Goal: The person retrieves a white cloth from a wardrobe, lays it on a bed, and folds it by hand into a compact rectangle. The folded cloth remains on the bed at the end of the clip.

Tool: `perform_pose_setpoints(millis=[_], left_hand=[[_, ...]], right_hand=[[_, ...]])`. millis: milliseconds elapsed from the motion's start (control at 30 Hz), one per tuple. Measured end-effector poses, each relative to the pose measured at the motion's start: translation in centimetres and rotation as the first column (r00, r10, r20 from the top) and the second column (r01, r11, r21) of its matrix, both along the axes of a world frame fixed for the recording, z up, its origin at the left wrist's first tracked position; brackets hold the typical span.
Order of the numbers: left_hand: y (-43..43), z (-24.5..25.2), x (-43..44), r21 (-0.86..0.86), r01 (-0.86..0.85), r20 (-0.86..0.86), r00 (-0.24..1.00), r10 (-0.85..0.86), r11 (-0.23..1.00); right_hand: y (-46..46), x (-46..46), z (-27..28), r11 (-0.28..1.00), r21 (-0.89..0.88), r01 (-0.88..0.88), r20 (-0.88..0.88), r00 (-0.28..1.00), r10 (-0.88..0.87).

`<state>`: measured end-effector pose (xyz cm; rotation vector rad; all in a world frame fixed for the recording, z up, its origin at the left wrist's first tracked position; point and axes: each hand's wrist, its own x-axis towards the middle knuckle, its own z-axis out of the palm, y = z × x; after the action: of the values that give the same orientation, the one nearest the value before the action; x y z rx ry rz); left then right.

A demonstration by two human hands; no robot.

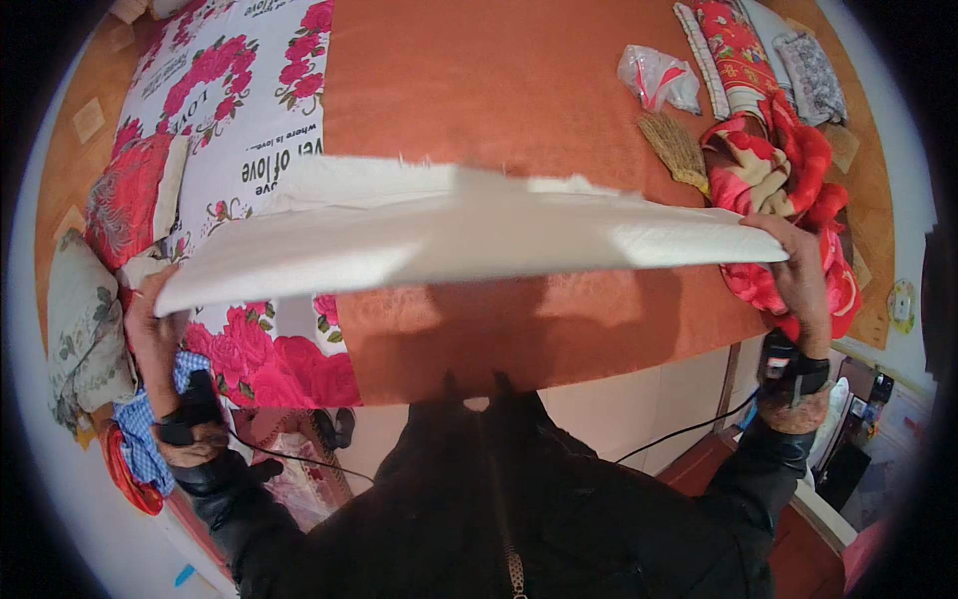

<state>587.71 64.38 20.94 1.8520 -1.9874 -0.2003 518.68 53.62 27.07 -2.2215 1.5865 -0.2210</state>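
A long folded white cloth (359, 243) is stretched in the air between my two hands, above the bed. My left hand (153, 307) grips its left end; my right hand (797, 258) grips its right end. Beneath the cloth lies an orange-brown bed cover (479, 82), with a white sheet printed with pink roses (217, 82) on the left. A shadow falls across the middle of the cloth. Both wrists wear black straps with cables. The fingers under the cloth's ends are partly hidden.
On the right are a short straw brush (673, 150), a clear plastic bag (658, 78), a red patterned blanket (756, 165) and rolled bedding (737, 52). Cushions (93, 322) and a blue checked cloth (142, 442) are at the left. The bed's near edge is before my body.
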Motion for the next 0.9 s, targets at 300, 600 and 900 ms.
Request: perform_pose_setpoints(millis=[300, 600, 900], left_hand=[[-8.0, 7.5, 6.6, -0.053, 0.063, 0.301, 0.953, -0.044, 0.997], [-17.7, 9.6, 10.5, -0.170, -0.087, 0.033, 0.995, 0.093, 0.982], [-9.7, 8.9, 5.5, -0.451, -0.073, 0.272, 0.938, 0.215, 0.890]], right_hand=[[-5.7, 2.5, 7.5, 0.995, -0.007, -0.101, -0.127, 0.987, 0.099], [-15.4, 3.3, 9.6, 0.913, -0.394, -0.102, -0.025, 0.995, 0.100], [-9.8, 3.5, 6.8, 0.772, -0.636, -0.007, -0.003, 1.000, 0.007]])
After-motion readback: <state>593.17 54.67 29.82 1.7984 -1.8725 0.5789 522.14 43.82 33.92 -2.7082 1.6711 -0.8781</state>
